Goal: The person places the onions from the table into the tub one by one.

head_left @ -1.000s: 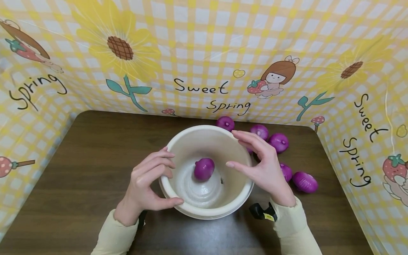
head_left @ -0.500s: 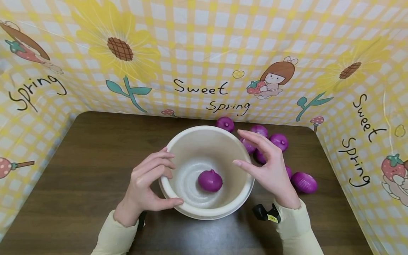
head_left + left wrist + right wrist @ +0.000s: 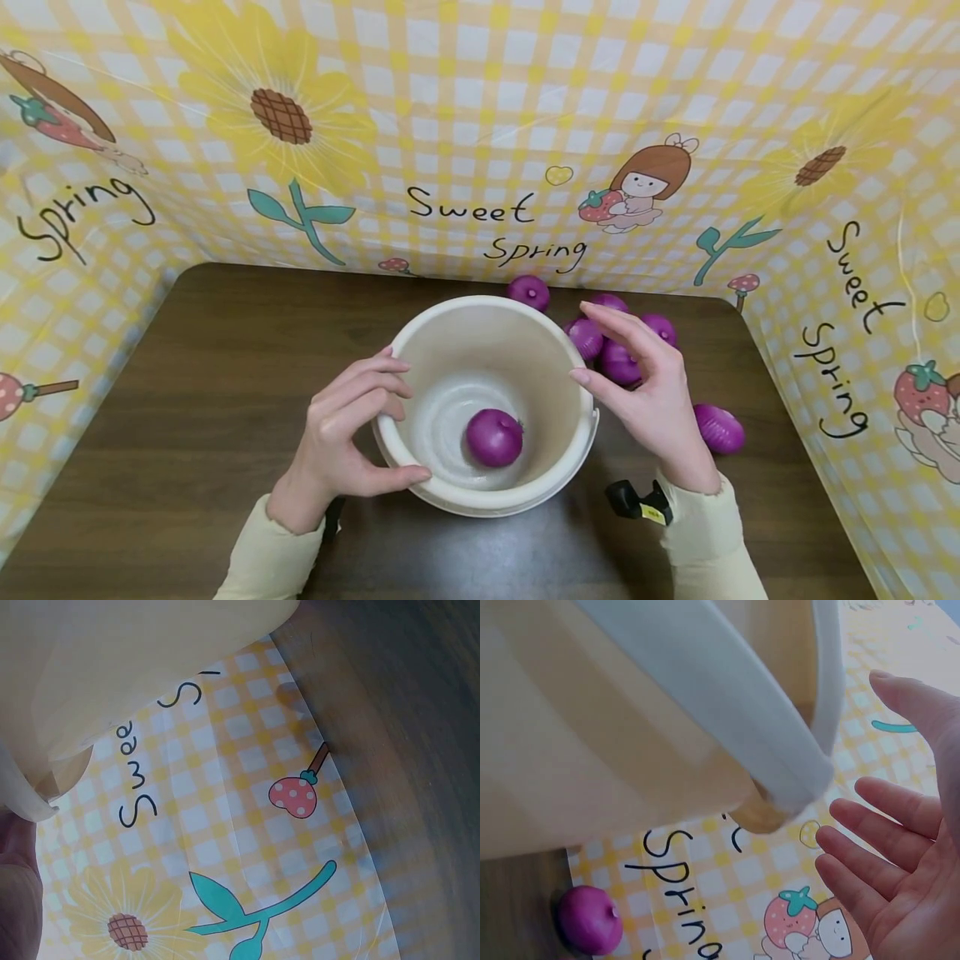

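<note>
Bucket point(image 3: 487, 500) at lower centre holds one onion point(image 3: 494, 438); the left hand point(image 3: 352, 425), lower left, grips its edge; the right hand point(image 3: 654, 400), right of centre, is spread near other onions point(image 3: 585, 338).

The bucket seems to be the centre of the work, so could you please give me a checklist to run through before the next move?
1. Bucket upright on the table: ok.
2. Left hand gripping the bucket: ok, at its edge.
3. Right hand free: ok, open and empty.
4. Room inside: ok, one onion on the bottom.
5. No other onions left outside: not ok, several are.
6. Exact count outside: cannot tell, the right hand may hide some.
</note>
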{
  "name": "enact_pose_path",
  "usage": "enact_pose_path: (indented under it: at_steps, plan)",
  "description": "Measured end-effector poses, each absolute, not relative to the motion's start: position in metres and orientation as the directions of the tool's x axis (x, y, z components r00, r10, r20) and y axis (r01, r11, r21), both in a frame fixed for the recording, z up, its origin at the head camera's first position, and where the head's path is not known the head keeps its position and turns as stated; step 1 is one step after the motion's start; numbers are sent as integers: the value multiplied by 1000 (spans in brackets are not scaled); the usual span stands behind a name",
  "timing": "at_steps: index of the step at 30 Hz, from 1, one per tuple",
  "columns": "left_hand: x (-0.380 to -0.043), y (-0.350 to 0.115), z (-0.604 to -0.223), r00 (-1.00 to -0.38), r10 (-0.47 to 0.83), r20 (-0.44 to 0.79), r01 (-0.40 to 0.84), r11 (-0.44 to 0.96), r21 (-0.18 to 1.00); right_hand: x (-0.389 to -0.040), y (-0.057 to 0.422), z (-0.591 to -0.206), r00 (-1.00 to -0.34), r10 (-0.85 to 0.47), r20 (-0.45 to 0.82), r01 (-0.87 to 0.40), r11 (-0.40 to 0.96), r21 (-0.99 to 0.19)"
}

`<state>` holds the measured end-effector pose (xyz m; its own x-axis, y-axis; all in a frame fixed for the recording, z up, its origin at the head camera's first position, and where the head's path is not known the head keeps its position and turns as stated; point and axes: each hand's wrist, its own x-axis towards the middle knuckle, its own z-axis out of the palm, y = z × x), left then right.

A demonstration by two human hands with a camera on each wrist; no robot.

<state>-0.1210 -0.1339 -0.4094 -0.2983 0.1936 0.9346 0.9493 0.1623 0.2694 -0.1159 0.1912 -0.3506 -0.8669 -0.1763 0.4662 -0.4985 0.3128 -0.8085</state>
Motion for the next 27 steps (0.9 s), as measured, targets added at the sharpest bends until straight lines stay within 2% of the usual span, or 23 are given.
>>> enact_pose_path:
  at_steps: [5, 13, 19, 27]
  plan:
    - [-121, -134, -409, -296, 190, 936, 950, 165, 266, -113, 195, -345, -864, -143, 482, -502, 311, -807]
    - [-122, -134, -409, -282, 186, 941, 954, 163, 253, -118, 222, -363, -867, -84, 491, -487, 351, -800]
    - [-122, -134, -410, -285, 188, 940, 953, 163, 257, -110, 226, -352, -871, -32, 490, -461, 396, -794]
    - [-122, -134, -409, -287, 191, 939, 952, 162, 258, -117, 252, -370, -875, 12, 483, -433, 426, -795]
